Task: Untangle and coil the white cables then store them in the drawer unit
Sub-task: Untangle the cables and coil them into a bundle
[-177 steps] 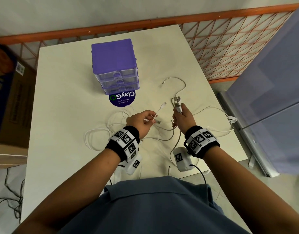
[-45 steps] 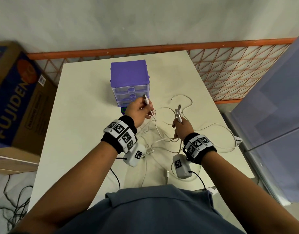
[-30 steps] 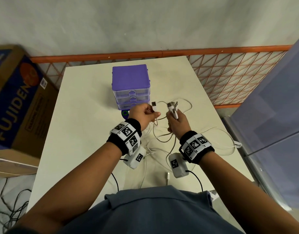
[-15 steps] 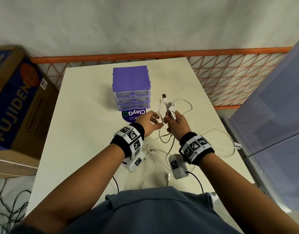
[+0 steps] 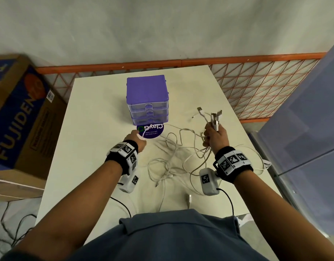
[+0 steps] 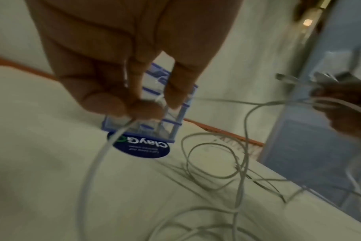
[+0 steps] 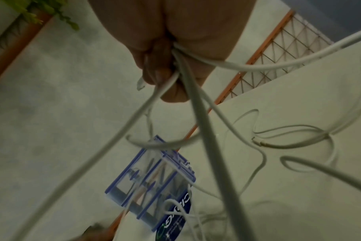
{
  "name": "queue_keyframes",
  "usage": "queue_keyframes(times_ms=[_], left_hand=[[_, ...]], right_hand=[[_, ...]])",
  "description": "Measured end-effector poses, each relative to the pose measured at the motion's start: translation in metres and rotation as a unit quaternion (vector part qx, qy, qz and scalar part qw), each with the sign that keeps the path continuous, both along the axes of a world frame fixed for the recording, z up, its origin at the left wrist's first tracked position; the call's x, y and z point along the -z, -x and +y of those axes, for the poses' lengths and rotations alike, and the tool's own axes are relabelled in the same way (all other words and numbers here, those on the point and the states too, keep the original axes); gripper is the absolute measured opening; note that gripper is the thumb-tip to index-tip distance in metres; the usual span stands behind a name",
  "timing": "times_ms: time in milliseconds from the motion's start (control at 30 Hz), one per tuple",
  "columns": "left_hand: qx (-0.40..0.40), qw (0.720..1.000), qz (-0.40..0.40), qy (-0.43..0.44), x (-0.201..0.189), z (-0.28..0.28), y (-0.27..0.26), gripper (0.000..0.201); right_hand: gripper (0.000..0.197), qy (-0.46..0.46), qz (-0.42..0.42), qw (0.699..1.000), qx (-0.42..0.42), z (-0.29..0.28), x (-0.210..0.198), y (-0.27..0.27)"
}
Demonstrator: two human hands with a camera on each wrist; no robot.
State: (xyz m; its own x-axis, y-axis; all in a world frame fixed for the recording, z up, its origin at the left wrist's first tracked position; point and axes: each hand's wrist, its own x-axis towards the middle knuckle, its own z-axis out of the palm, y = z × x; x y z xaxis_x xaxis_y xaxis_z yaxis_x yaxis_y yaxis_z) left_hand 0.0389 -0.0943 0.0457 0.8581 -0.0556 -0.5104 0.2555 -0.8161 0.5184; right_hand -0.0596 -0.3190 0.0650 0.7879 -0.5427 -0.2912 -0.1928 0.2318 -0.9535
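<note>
From the head view, the right hand grips a bunch of white cables by their plugs above the desk, near the closed drawer unit. The left wrist view shows the left hand pinching one cable; the right wrist view shows cables hanging from curled fingers. This looks like untangling, so next pull that one cable free.

We read "FUJIDEN" in large yellow capitals running up the blue side of the cardboard box on the floor left of the table; the small white barcode label and the outlined panel on that box are too small for us to make out. On the round dark blue sticker lying on the table just before the purple drawer unit, we read "ClayGO" upside down in white letters with a green ring, and the finer lines under it stay illegible to us.
</note>
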Motion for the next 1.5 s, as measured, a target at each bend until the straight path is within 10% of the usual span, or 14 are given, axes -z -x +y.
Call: queue_keyframes(times_ms=[200, 367, 533, 633, 800, 1000, 1200, 1333, 1500], left_hand=[[0.196, 0.917, -0.333, 0.097, -0.022, -0.045, 0.032, 0.053], [0.427, 0.856, -0.261, 0.128, -0.026, -0.072, 0.045, 0.032], [0.203, 0.917, -0.176, 0.295, -0.009, -0.067, 0.039, 0.025], [0.040, 0.908, -0.134, 0.395, -0.007, -0.055, 0.030, 0.032], [0.106, 0.943, -0.115, 0.293, -0.007, -0.024, 0.029, 0.050], [0.172, 0.978, -0.080, -0.082, 0.010, 0.024, 0.014, 0.044], [0.087, 0.993, 0.019, -0.074, 0.002, 0.034, 0.011, 0.027], [0.214, 0.973, 0.029, -0.087, -0.018, 0.000, 0.022, 0.079], [0.150, 0.946, 0.013, 0.288, -0.051, -0.063, 0.041, 0.070]], right_hand=[[0.030, 0.025, -0.004, 0.998, -0.051, 0.014, -0.006, 0.002], [0.028, 0.042, -0.021, 0.996, -0.074, 0.021, -0.011, 0.001], [0.029, 0.032, -0.004, 0.999, -0.026, 0.014, -0.009, 0.001], [0.029, -0.017, -0.014, 0.998, 0.067, -0.004, -0.006, -0.001], [0.029, -0.058, -0.031, 0.990, 0.123, -0.023, -0.006, -0.006], [0.027, 0.005, 0.005, 0.985, 0.175, -0.050, -0.005, -0.004], [0.028, 0.067, 0.055, 0.991, 0.104, -0.043, 0.007, 0.003], [0.028, 0.098, 0.041, 0.994, 0.039, -0.022, 0.003, -0.004], [0.028, 0.154, -0.003, 0.987, -0.052, 0.008, -0.022, -0.013]])
